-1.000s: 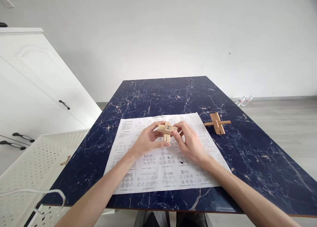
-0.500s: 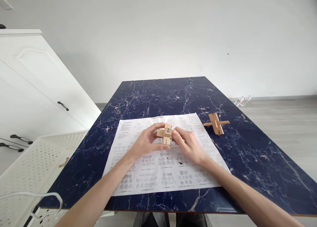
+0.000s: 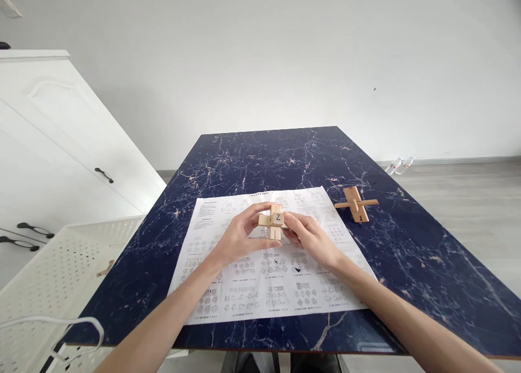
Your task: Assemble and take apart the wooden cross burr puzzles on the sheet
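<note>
Left fingers [image 3: 262, 244] and right fingers [image 3: 299, 225] hold a wooden cross [image 3: 275, 221], its right end hidden; the sheet [image 3: 260, 282] mostly illegible

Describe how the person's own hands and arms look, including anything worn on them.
The left hand and right hand are gloveless, with no ring, watch or bracelet visible. The left forearm and right forearm are bare; no sleeves, cables or markings show.

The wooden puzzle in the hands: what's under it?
Printed paper, lying on the blue table, shows around the wooden puzzle. The puzzle, left hand and right hand cover the part underneath, so that cannot be seen.
</note>
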Available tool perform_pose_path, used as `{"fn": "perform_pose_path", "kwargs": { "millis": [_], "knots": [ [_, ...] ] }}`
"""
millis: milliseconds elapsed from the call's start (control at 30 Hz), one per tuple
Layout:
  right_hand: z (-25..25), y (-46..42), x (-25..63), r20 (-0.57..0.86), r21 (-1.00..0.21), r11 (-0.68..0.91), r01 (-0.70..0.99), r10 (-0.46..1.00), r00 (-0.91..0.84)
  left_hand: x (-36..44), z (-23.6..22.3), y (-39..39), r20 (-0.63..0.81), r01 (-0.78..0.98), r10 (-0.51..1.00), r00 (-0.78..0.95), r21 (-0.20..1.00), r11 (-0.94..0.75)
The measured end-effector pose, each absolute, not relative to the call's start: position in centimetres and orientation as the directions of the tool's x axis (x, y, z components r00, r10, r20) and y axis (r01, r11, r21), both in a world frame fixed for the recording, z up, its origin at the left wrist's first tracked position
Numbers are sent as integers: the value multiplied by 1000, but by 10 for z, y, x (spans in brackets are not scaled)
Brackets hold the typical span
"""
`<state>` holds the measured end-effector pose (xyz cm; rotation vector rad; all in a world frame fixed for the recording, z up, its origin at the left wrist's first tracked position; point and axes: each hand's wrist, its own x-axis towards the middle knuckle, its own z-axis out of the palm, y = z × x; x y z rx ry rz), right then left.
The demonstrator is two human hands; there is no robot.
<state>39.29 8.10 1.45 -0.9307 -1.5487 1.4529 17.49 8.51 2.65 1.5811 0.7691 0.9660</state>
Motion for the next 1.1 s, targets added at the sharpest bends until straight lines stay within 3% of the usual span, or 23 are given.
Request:
{"fn": "perform_pose_path", "kwargs": {
  "millis": [133, 267, 400, 567, 900, 1100],
  "knots": [
    [13, 82, 392, -21, -995, -60, -82, 912, -409, 176, 29, 87, 159, 15, 874, 460, 982, -187],
    [15, 84, 394, -124, -930, -247, -273, 908, -399, 177, 31, 87, 90, 96, 904, 418, 985, -142],
    [17, 92, 400, -203, -749, -379, -544, 912, -357, 177, 34, 88, 54, 127, 937, 345, 986, -104],
    [10, 108, 412, -218, -539, -348, -767, 937, -272, 178, 37, 87, 25, 166, 953, 301, 983, -78],
    [7, 114, 420, -203, -561, -294, -774, 955, -215, 179, 39, 87, -14, 232, 961, 276, 971, -53],
    [13, 107, 411, -193, -712, -326, -621, 942, -273, 177, 39, 88, 6, 258, 961, 276, 963, -80]
  ]
}}
